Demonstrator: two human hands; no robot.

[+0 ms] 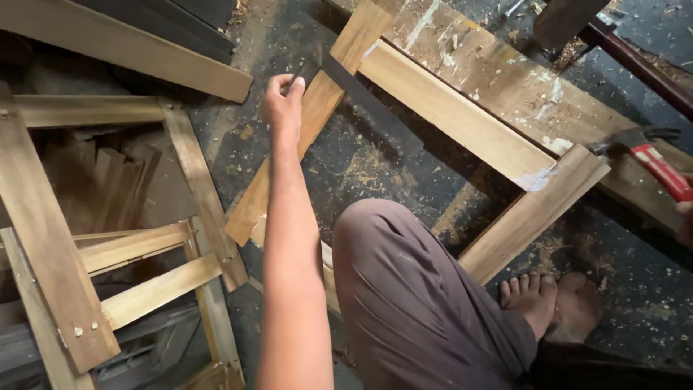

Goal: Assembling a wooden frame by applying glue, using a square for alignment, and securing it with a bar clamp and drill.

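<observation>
A dusty floor (375, 159) strewn with shavings carries wooden frames. Left lies a finished frame (108, 245). The left hand (283, 101) pinches a dark square (354, 83) against the middle frame (462, 123). At the right edge, the right hand (686, 217), mostly cut off, seemingly grips a red-handled hammer (650, 155).

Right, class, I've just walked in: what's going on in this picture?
A person crouches on a sawdust-strewn floor over a wooden frame. Their left hand pinches a thin dark nail-like piece against one frame rail. The right hand, at the picture's edge, grips a red-handled hammer raised off the wood. Another wooden frame lies at the left.
</observation>
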